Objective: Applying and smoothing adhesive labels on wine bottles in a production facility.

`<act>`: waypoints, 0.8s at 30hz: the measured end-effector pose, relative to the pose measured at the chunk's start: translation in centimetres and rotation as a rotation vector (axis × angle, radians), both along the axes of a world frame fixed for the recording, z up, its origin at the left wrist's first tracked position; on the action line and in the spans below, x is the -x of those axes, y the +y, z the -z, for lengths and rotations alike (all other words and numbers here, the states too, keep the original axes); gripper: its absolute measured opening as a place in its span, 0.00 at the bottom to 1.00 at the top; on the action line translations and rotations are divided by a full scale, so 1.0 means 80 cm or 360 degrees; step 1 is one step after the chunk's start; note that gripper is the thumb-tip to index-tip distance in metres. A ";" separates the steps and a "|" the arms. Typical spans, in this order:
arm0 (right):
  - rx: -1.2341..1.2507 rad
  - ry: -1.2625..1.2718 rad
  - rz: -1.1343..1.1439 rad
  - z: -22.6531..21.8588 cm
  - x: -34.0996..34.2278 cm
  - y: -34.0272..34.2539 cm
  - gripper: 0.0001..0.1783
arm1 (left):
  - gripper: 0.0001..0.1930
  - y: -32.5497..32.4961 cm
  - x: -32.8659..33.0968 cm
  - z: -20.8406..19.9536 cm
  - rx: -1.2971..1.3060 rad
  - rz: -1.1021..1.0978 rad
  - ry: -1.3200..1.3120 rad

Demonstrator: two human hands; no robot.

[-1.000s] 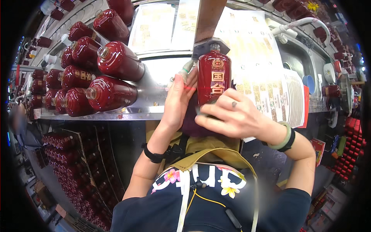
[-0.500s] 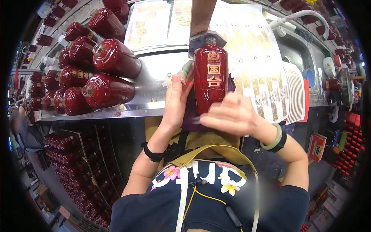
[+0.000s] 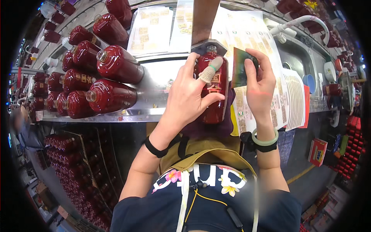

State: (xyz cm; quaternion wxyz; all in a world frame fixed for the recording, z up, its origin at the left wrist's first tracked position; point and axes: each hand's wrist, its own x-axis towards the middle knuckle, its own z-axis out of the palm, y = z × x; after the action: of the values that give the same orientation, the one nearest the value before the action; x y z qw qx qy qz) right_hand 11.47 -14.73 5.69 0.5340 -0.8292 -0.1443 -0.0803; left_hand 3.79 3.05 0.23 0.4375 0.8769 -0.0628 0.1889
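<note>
Left hand (image 3: 189, 94) spread wide, thumb across glossy dark-red glass bottle (image 3: 214, 112) directly beneath, presumably steadying it. Bottle neck, beyond left fingers, sits at grey angular bracket (image 3: 221, 47), probably a stop. Right hand (image 3: 261, 79) pinches flat dark-green square piece (image 3: 239, 69), material unclear, just right of bottle.

workshop filled with bottles

a workshop is suggested: red glass bottles (image 3: 121, 65) are clustered on a metal counter (image 3: 154, 91), gold-patterned sheets (image 3: 253, 40) are spread near a sink (image 3: 299, 54), and further red bottles (image 3: 71, 170) are ranked in great numbers lower down
</note>
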 end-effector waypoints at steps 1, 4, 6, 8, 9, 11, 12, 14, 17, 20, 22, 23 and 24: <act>-0.0003 -0.0056 -0.0020 0.004 -0.003 -0.003 0.10 | 0.40 -0.001 -0.005 -0.007 -0.0087 -0.0027 -0.0046; -0.0066 -0.0050 -0.0069 -0.002 -0.006 -0.001 0.10 | 0.39 0.001 -0.013 -0.011 -0.0238 -0.0021 -0.0052; -0.0023 0.0060 -0.0089 -0.010 -0.007 -0.001 0.10 | 0.35 -0.002 -0.013 -0.007 -0.0231 -0.0101 -0.0148; 0.0483 -0.0497 -0.0154 -0.012 -0.012 0.002 0.11 | 0.29 -0.004 -0.015 0.002 0.0075 -0.0208 -0.0111; 0.0535 -0.0443 -0.0193 -0.021 -0.007 0.012 0.12 | 0.24 -0.006 -0.014 0.008 0.0137 -0.0326 -0.0176; 0.0534 -0.0414 -0.0299 -0.028 0.006 0.032 0.12 | 0.22 -0.006 -0.020 0.021 0.0470 -0.0323 -0.0141; 0.0584 -0.0326 -0.0366 -0.033 0.011 0.038 0.12 | 0.20 -0.005 -0.022 0.022 0.0801 -0.0316 -0.0102; 0.0714 -0.0317 -0.0345 -0.027 -0.001 0.038 0.12 | 0.19 -0.016 -0.026 0.016 0.1304 -0.0219 0.0210; 0.0996 -0.0569 -0.0341 -0.035 -0.028 0.036 0.12 | 0.20 -0.018 -0.033 0.006 0.1862 0.0033 0.0538; 0.1116 -0.0893 -0.0402 -0.044 -0.037 0.044 0.12 | 0.19 -0.019 -0.032 0.011 0.2137 0.0019 0.0529; 0.0611 -0.0435 -0.0413 -0.045 -0.034 0.046 0.11 | 0.18 -0.020 -0.035 0.014 0.2263 0.0034 0.0457; 0.0464 -0.0090 -0.0411 -0.040 -0.036 0.040 0.09 | 0.18 -0.019 -0.038 0.015 0.2308 0.0033 0.0492; 0.0468 -0.0091 -0.0411 -0.034 -0.035 0.036 0.09 | 0.19 -0.018 -0.042 0.017 0.2353 0.0028 0.0529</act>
State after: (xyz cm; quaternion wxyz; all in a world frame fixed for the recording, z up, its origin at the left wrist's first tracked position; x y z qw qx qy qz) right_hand 14.27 -11.87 8.44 0.4087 -0.8703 -0.2746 -0.0127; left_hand 7.11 1.64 -1.13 0.9167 0.3717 0.1399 0.0438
